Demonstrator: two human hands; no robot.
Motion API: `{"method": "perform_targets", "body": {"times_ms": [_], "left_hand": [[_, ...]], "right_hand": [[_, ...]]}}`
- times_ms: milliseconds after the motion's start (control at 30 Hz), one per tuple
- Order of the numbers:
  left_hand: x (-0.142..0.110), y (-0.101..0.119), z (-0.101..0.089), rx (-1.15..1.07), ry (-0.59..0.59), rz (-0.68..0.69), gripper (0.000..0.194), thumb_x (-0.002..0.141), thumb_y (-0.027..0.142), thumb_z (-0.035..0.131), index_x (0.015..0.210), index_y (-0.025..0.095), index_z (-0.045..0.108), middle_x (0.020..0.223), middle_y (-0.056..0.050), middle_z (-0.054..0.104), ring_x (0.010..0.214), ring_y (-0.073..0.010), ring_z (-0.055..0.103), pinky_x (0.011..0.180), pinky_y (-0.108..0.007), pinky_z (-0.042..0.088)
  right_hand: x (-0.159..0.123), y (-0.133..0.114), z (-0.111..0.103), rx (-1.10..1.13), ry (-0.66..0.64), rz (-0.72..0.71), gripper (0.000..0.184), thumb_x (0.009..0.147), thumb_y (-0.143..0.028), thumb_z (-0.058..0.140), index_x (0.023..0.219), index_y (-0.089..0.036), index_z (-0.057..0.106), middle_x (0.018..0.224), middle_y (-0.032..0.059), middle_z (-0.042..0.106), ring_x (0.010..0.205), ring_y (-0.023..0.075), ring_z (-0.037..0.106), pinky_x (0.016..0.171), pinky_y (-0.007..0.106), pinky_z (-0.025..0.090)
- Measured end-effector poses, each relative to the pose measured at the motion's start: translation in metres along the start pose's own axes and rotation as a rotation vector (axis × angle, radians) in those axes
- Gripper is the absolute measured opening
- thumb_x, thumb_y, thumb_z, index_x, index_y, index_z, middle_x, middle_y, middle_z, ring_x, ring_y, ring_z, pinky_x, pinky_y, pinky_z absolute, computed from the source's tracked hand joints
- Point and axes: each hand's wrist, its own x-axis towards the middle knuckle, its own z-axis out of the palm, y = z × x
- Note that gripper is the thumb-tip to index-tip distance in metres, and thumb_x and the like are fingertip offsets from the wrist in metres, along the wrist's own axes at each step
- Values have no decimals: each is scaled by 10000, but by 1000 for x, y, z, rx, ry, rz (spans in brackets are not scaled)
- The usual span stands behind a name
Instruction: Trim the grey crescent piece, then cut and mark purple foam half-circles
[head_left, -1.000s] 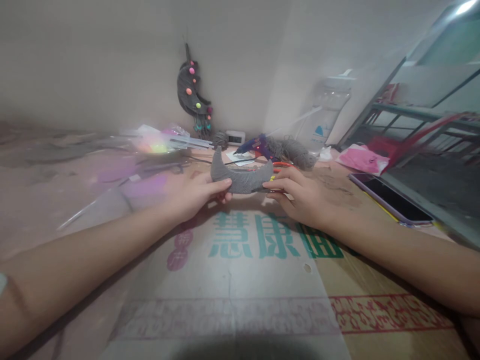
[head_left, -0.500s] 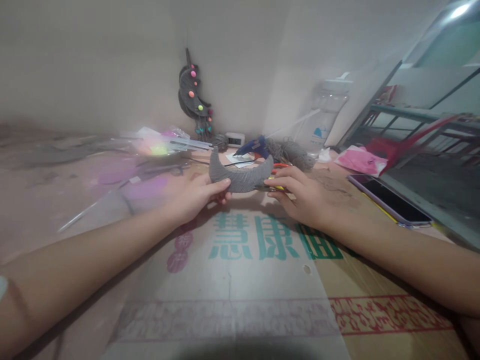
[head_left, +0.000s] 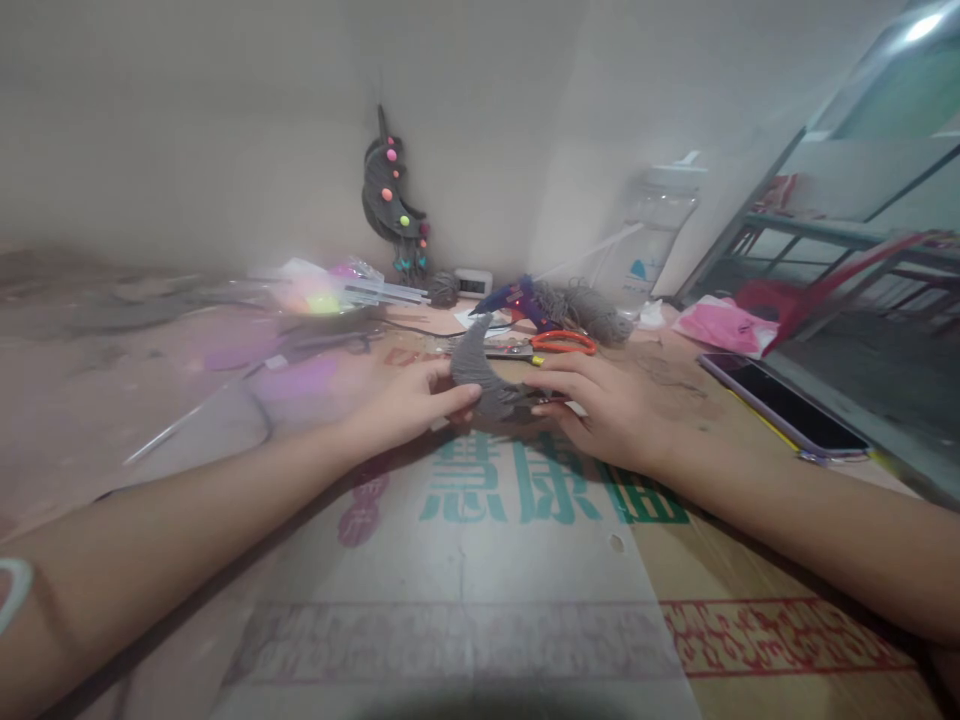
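Observation:
A grey yarn-wrapped crescent (head_left: 480,372) lies low over the cardboard sheet (head_left: 480,560), one tip pointing up and back. My left hand (head_left: 409,400) pinches its lower left edge with thumb and fingers. My right hand (head_left: 600,405) is closed on the crescent's right end, fingers curled over it. Just behind the hands lie orange-handled scissors (head_left: 559,343) and a blue glue gun (head_left: 514,297).
A finished crescent with coloured pompoms (head_left: 391,205) hangs on the wall. Grey yarn (head_left: 585,308), a clear water jug (head_left: 652,235), a pink bag (head_left: 724,322) and a phone (head_left: 784,405) lie to the right. Glue sticks and a bag of pompoms (head_left: 322,292) sit on the left.
Both hands have lowered and tilted the crescent toward the cardboard; its right tip is now under my right fingers, and the scissors behind are uncovered.

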Motion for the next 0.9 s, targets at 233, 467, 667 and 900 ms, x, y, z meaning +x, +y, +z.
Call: {"method": "perform_targets", "body": {"times_ms": [233,467,667,900], "left_hand": [[-2,5,0,-10,-22,7,344,861,493,608,755,166,612,647,15,563,591,-123,503,566,-242,368],[-2,5,-1,80,-23,38,342,889,449,569,679,178,582,657,1,599,637,-139,552,613,-248,407],[-5,9,3,103,-19,42,324,887,421,561,668,181,571,627,14,594,587,-121,531,563,-234,384],[-5,9,1,116,-14,20,312,889,429,555,707,178,593,637,2,606,579,-124,535,533,-229,384]], "right_hand": [[5,1,-2,96,-175,207,284,975,-257,528,1215,-203,669,1114,99,746,1021,242,680,901,408,523],[5,0,0,127,-185,258,326,953,-237,549,1259,-223,660,1046,80,748,952,222,679,860,372,524],[8,-2,1,111,-215,265,306,946,-211,562,1229,-209,679,1057,86,754,981,220,680,861,350,510],[1,3,6,108,-138,213,270,957,-252,539,1182,-218,685,1030,78,757,948,228,693,842,361,526]]}}
